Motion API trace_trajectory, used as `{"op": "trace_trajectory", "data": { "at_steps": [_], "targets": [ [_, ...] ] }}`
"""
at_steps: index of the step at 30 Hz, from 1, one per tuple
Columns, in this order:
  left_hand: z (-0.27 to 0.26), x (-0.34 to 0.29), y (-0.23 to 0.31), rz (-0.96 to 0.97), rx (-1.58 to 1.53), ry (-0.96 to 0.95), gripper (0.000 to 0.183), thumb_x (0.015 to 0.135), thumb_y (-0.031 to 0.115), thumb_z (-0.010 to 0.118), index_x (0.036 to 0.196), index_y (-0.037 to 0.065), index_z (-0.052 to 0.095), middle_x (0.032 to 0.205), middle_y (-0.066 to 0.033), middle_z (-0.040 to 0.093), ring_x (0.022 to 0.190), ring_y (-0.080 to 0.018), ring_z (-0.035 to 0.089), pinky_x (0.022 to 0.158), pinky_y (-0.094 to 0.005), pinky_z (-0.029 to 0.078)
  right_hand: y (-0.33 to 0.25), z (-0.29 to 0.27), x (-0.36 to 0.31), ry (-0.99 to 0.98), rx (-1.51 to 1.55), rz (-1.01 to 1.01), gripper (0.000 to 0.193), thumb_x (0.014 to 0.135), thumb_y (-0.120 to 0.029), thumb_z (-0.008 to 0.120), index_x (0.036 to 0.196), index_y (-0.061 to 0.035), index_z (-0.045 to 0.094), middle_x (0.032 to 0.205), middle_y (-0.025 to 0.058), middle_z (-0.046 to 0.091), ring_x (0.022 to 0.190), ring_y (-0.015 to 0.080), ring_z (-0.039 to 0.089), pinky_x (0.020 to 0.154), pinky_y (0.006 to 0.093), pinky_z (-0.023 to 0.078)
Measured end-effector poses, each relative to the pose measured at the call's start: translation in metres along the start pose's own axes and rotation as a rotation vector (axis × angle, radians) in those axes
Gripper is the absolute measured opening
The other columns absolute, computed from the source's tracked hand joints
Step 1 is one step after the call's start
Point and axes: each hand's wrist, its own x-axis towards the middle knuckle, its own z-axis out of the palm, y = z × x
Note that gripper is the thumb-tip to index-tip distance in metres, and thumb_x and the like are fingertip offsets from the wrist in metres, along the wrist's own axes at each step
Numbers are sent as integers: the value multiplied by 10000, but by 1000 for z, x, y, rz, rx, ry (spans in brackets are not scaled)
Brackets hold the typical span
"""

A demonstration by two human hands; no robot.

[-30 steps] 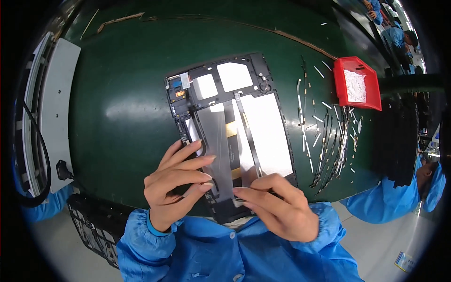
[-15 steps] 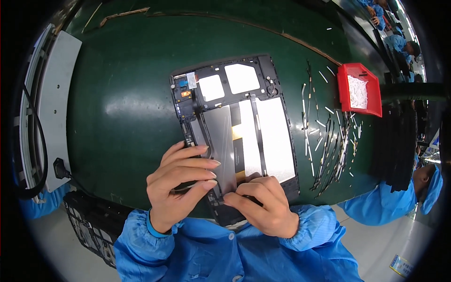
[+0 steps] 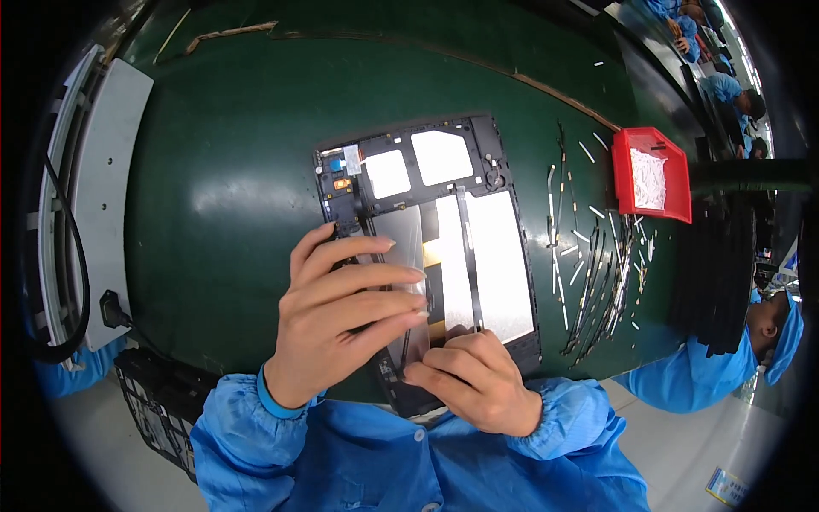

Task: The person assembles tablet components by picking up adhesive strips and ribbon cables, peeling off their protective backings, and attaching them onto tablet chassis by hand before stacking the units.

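An opened tablet body point(image 3: 452, 195), black-framed with mirror-like silver panels, lies slightly tilted on the green table in front of me. My left hand point(image 3: 345, 303) is spread over its left side, fingers stretched out above a greyish translucent sheet point(image 3: 401, 229). My right hand point(image 3: 473, 380) is closed in a pinch at the lower part of the body, near its bottom edge. What its fingertips grip is hidden. A dark narrow strip point(image 3: 470, 256) runs down the silver panel to just above the right hand. Small blue and orange parts point(image 3: 343, 184) sit at the upper left corner.
To the right, several thin black strips point(image 3: 597, 290) and small white pieces lie scattered. Beyond them stands a red bin point(image 3: 625, 175) holding white pieces. A white metal panel point(image 3: 111, 179) with a black cable borders the left. A co-worker in blue point(image 3: 682, 375) sits at the right.
My left hand has moved up and to the right over the tablet body, its fingers reaching further across. My right hand stays pinched near the bottom edge. The whole view has shifted slightly.
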Motion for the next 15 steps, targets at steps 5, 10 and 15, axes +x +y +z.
{"op": "trace_trajectory", "data": {
  "at_steps": [5, 10, 15],
  "targets": [
    [7, 1, -6, -55, 33, -21, 88, 683, 145, 755, 768, 163, 739, 935, 40, 692, 1056, -176, 553, 1016, -389, 262, -1, 2, -1, -7, 7, 18, 294, 684, -98, 613, 970, -38, 644, 951, 41, 566, 848, 182, 531, 707, 303, 435],
    [6, 3, -5, -97, 35, -33, 103, 676, 121, 758, 764, 173, 744, 937, 44, 694, 1059, -165, 547, 1032, -395, 245, -4, -1, 3, 5, -17, 50, 308, 609, -67, 672, 916, -85, 691, 888, 13, 596, 792, 171, 542, 696, 281, 452],
    [7, 5, -7, -77, 36, -33, 51, 711, 154, 749, 751, 139, 721, 932, 39, 687, 1060, -162, 552, 1010, -366, 262, -2, -2, 4, -10, -5, 59, 313, 611, -71, 669, 922, -85, 691, 890, 13, 596, 798, 172, 541, 706, 281, 454]
  ]
}}
